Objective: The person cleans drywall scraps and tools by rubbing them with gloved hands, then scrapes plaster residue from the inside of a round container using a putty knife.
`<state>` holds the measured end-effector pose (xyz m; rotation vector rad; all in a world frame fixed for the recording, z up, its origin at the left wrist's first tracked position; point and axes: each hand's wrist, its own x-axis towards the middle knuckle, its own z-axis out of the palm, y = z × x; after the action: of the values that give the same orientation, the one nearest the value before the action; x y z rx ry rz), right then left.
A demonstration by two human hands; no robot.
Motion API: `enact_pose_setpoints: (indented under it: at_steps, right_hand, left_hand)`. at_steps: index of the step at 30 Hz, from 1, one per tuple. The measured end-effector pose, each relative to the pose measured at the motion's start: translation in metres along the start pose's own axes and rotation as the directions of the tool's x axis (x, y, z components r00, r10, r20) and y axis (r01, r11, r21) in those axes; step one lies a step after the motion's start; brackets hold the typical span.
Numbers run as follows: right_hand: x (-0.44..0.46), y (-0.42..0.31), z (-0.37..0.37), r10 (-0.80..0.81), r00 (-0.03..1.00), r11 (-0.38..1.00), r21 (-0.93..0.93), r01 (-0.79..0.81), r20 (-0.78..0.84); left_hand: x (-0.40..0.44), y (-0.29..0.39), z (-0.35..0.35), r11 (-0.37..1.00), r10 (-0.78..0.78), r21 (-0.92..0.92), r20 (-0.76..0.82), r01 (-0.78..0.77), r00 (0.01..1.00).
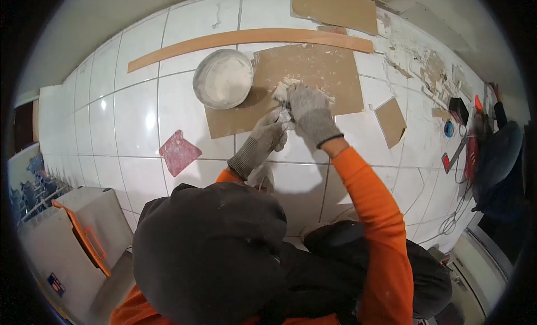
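Note:
My left hand, in a grey knit glove, is closed beside a small whitish, shiny piece; its kind cannot be made out. My right hand, gloved likewise, is closed just above it, fingers curled downward. A pale, powdery lump shows at the right fingertips. Both hands are over the front part of a brown board strewn with white crumbs. Left of them, a round bucket of white powder or paste rests partly on the board. My head and the gloves hide part of the grip.
A long wooden strip lies behind the board on white floor tiles. A reddish scrap lies left, a brown offcut right. Rubble, cables and a person in dark clothes are farther right; a grey case stands front left.

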<state>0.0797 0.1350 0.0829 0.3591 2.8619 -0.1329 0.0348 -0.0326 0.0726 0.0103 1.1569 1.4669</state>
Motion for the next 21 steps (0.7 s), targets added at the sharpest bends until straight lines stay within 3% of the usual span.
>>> enact_pose_setpoints:
  at_steps: [1, 4, 6, 7, 9, 10, 12, 14, 16, 17, 18, 19, 20, 21]
  right_hand:
    - [0.002, 0.010, 0.001, 0.034, 0.999, 0.990, 0.141, -0.030, -0.027]
    - [0.000, 0.049, -0.011, -0.037, 0.987, 0.946, 0.313, 0.086, -0.159]
    - [-0.025, 0.077, -0.042, -0.243, 0.865, 0.952, 0.064, 0.300, -0.439]
    - [-0.031, 0.105, -0.045, -0.106, 0.949, 0.930, 0.308, 0.200, -0.297]
    - [-0.045, 0.130, -0.073, 0.130, 0.986, 0.657, 0.754, -0.007, -0.104]
    - [-0.061, 0.129, -0.094, 0.246, 0.968, 0.391, 0.919, -0.055, -0.047]
    - [-0.083, 0.141, -0.093, 0.367, 0.922, 0.208, 0.977, 0.047, -0.122]
    - [-0.091, 0.162, -0.076, 0.460, 0.883, -0.069, 0.987, 0.142, -0.095]
    - [-0.091, 0.183, 0.001, 0.489, 0.872, -0.431, 0.877, 0.211, 0.030]
    - [-0.091, 0.209, 0.038, 0.404, 0.906, 0.202, 0.953, -0.227, 0.130]
    - [-0.091, 0.219, 0.058, 0.522, 0.851, 0.642, 0.628, -0.440, 0.063]
    - [-0.088, 0.215, 0.059, 0.629, 0.778, 0.775, 0.086, -0.626, -0.005]
    - [-0.095, 0.215, 0.056, 0.619, 0.782, 0.698, 0.410, -0.587, 0.065]
    - [-0.102, 0.194, 0.015, 0.582, 0.802, 0.527, 0.689, -0.497, 0.134]
  left_hand:
    - [-0.008, 0.008, 0.003, 0.997, 0.029, 0.071, 0.048, -0.033, 0.998]
    - [-0.036, 0.037, 0.013, 0.994, 0.020, 0.107, -0.031, -0.016, 0.999]
    - [-0.044, 0.049, 0.008, 0.987, 0.087, 0.138, -0.025, -0.083, 0.996]
    - [-0.048, 0.054, 0.003, 0.981, 0.122, 0.158, -0.025, -0.117, 0.992]
    - [-0.048, 0.054, -0.017, 0.978, 0.169, 0.118, 0.016, -0.170, 0.986]
    - [-0.048, 0.053, -0.023, 0.977, 0.186, 0.097, 0.037, -0.189, 0.982]
    - [-0.052, 0.060, -0.022, 0.976, 0.198, 0.084, 0.016, -0.199, 0.980]
    - [-0.051, 0.064, -0.020, 0.972, 0.222, 0.076, 0.012, -0.222, 0.975]
    - [-0.051, 0.062, -0.020, 0.965, 0.249, 0.074, 0.025, -0.250, 0.968]
    - [-0.051, 0.061, -0.018, 0.964, 0.233, 0.134, -0.005, -0.230, 0.972]
    - [-0.050, 0.060, -0.017, 0.959, 0.220, 0.188, -0.031, -0.210, 0.975]
    - [-0.047, 0.059, -0.014, 0.953, 0.207, 0.239, -0.060, -0.187, 0.977]
    - [-0.045, 0.059, -0.012, 0.943, 0.222, 0.269, -0.064, -0.197, 0.973]
    - [-0.046, 0.060, -0.012, 0.933, 0.234, 0.301, -0.080, -0.200, 0.969]
